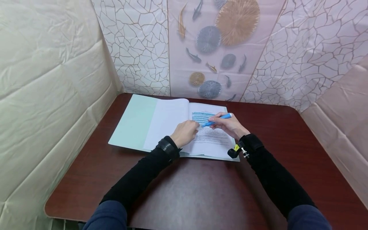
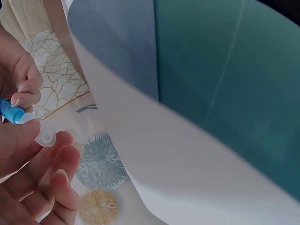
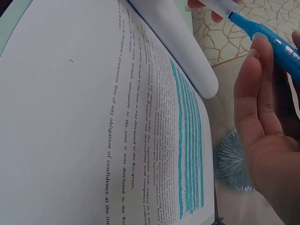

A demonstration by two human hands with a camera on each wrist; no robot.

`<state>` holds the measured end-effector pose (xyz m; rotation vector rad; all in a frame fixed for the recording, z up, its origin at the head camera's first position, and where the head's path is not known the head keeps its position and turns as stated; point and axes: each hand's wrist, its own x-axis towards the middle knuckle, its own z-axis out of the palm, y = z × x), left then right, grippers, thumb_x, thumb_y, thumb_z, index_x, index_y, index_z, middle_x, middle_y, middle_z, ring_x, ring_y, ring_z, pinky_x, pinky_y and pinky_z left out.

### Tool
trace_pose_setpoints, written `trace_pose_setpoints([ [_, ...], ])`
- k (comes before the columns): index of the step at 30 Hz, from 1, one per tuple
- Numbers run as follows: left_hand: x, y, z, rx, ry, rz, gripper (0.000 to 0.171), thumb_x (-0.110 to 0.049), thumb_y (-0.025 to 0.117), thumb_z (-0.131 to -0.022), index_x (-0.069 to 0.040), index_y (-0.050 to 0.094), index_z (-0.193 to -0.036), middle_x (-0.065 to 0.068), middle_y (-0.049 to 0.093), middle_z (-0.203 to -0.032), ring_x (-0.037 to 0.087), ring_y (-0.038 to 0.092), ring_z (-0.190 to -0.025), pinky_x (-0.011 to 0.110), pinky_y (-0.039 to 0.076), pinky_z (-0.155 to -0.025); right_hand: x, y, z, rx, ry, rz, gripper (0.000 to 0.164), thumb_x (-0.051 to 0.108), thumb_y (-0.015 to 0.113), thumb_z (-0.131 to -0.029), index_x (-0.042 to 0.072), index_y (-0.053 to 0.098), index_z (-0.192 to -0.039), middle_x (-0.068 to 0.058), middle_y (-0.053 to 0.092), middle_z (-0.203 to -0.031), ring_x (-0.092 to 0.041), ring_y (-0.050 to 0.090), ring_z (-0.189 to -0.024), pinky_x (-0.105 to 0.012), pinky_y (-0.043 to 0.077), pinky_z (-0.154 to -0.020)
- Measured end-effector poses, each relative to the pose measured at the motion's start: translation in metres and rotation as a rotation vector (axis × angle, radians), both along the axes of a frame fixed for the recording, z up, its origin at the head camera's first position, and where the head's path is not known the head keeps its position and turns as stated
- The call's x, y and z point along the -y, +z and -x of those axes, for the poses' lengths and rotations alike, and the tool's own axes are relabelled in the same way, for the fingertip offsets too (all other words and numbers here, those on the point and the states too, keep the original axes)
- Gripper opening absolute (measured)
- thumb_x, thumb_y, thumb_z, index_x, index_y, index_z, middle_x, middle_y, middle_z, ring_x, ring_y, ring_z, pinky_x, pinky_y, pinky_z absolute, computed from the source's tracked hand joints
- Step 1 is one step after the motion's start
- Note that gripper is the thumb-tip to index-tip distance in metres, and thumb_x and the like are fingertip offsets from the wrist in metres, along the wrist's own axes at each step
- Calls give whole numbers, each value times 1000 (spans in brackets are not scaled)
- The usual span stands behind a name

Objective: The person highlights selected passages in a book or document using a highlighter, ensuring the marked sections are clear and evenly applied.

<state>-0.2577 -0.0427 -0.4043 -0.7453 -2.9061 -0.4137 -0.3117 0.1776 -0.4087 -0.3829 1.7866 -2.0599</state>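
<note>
My right hand (image 1: 229, 125) holds a blue highlighter (image 1: 226, 116), its tip end pointing toward my left hand (image 1: 185, 132). Between thumb and fingers, the left hand pinches a clear cap (image 2: 47, 133). In the right wrist view the cap sits right at the highlighter's tip end, the two nearly in line. Both hands are above a printed page (image 1: 214, 145) of an open document. Bright blue highlighted lines (image 3: 191, 154) cover the upper text; the lines below are plain black print.
The document lies in a pale green folder (image 1: 133, 119), with a blank white sheet (image 1: 166, 116) turned over to the left. Under it is a dark reddish-brown table (image 1: 287, 134). Patterned cloth (image 1: 138, 48) hangs behind, and cream cloth (image 1: 51, 95) hangs at the left.
</note>
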Motion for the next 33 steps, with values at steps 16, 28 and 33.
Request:
trace_pose_setpoints([
  [16,0,0,0,-54,-20,-41,21,-13,62,-93,-9,70,-113,4,71,-101,13,64,-84,26,53,-71,2,-2,1,26,43,27,17,10,58,-96,4,71,-88,-7,73,-93,-18,70,-74,-30,58,-77],
  [28,-2,-2,2,-31,-33,-81,21,-14,62,-94,-7,68,-113,6,70,-103,14,59,-81,25,52,-71,2,-1,-2,43,42,29,44,34,49,-100,-3,72,-92,-10,73,-92,-20,72,-77,-31,58,-78],
  [33,-1,-3,3,-18,-44,-86,17,-14,60,-95,-8,67,-109,4,69,-98,13,58,-76,24,49,-66,1,-2,-2,36,75,56,37,25,49,-101,-5,70,-99,-11,75,-89,-20,73,-79,-32,58,-79],
])
